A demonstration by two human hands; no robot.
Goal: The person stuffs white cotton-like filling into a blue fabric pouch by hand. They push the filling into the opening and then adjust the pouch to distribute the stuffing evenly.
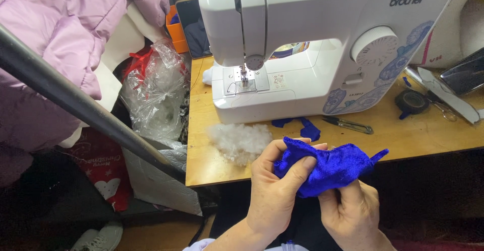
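Note:
Both my hands hold a small piece of bright blue velvet fabric [333, 168] in front of the wooden table's near edge. My left hand [275, 190] pinches its left end between thumb and fingers. My right hand [350, 213] grips the fabric from underneath, fingers curled. A tuft of white stuffing [239, 141] lies on the table just left of my left hand. A white sewing machine [312, 44] stands behind, its needle [244, 74] over the plate.
Blue fabric scraps [302, 126], small snips [349, 125], a dark tape roll [412, 102] and scissors [443, 109] lie on the wooden table [428, 135]. A clear plastic bag [154, 92], a lilac padded jacket [60, 34] and a dark diagonal bar [85, 107] are at the left.

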